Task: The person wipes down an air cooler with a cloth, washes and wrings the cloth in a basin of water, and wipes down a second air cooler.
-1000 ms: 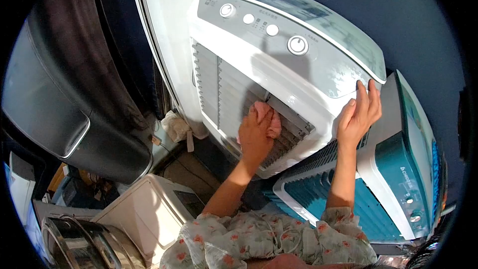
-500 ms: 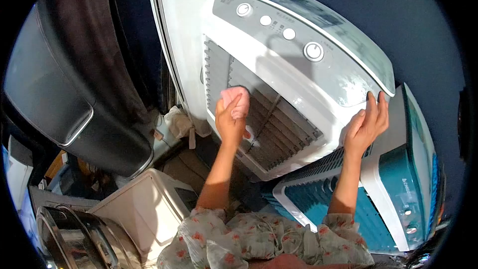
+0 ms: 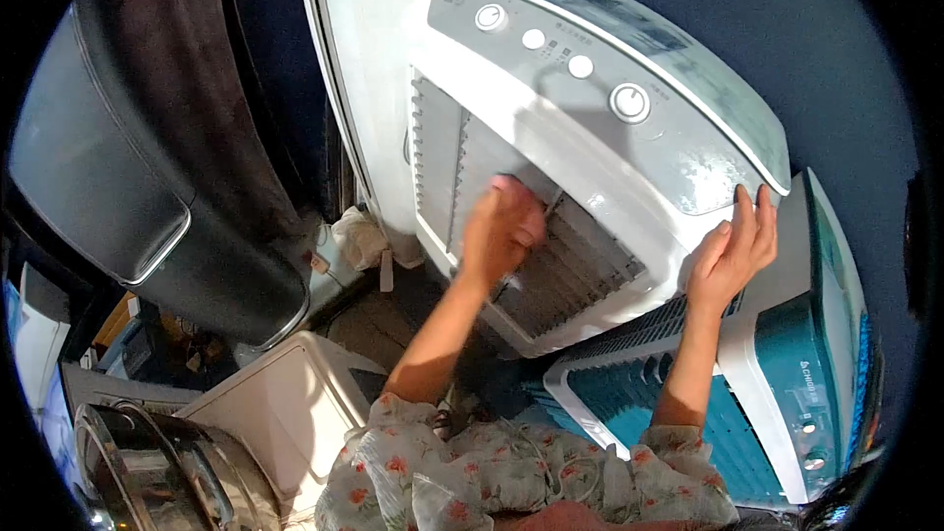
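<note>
A white air cooler [image 3: 472, 79] with a grey control panel stands in front of me, tilted in my view. Pressed against its slatted front grille [image 3: 580, 261] is my left hand [image 3: 497, 236], closed around a pink cloth [image 3: 524, 205]. The fingers cover much of the cloth, and the hand is slightly blurred. At the cooler's lower right corner, my right hand [image 3: 733, 251] touches the panel edge with its fingertips. Its fingers are stretched out and hold nothing.
A teal and white air cooler [image 3: 782, 374] stands close by on the right. To the left are a black padded seat [image 3: 216, 256], a cream box [image 3: 275, 403] and a shiny metal pot [image 3: 177, 472]. A whitish cloth bundle [image 3: 361, 239] lies beside the white post.
My left hand has moved right and slightly down across the grille with the pink cloth, its back now turned more toward me. My right hand stays at the corner. The view has shifted slightly.
</note>
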Tool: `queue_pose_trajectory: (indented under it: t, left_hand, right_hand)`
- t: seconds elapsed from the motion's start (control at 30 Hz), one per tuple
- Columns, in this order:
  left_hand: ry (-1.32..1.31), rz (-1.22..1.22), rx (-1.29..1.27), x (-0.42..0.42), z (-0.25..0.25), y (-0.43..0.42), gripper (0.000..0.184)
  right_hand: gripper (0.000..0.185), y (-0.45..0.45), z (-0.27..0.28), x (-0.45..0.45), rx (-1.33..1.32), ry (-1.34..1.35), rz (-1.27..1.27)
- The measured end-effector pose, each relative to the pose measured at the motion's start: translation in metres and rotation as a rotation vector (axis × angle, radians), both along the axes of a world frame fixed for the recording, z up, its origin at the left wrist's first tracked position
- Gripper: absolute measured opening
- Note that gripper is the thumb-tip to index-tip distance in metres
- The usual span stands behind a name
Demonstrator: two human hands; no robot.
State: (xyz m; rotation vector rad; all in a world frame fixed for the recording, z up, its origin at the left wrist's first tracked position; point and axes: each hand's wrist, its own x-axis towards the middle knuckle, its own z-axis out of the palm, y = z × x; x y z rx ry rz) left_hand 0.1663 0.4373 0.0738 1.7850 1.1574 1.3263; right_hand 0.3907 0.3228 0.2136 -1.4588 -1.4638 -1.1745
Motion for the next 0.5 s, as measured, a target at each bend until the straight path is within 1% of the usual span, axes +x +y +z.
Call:
queue_pose_trajectory:
  t: [0.07,0.13,0.27,0.33,0.43,0.5]
  left_hand:
    - [0.406,0.146,0.433,0.002,0.007,-0.033,0.043]
    - [0.081,0.172,0.268,-0.010,0.003,-0.027,0.041]
    - [-0.581,0.206,-0.015,-0.048,-0.004,0.014,0.038]
    - [-0.262,0.462,0.155,-0.078,-0.012,0.044,0.036]
    - [-0.053,0.490,0.186,-0.098,-0.017,0.083,0.038]
    - [0.051,0.408,0.315,-0.098,-0.021,0.110,0.039]
  right_hand:
    - [0.037,0.000,0.001,-0.002,0.000,-0.016,-0.006]
    - [0.038,0.000,0.002,-0.003,0.000,-0.012,0.014]
    - [0.039,0.000,0.001,-0.002,-0.005,-0.030,0.010]
    - [0.039,0.000,0.000,-0.003,-0.007,-0.019,0.008]
    - [0.038,0.000,0.000,-0.001,-0.013,-0.031,-0.011]
    - [0.038,0.001,-0.001,0.000,-0.013,-0.035,-0.028]
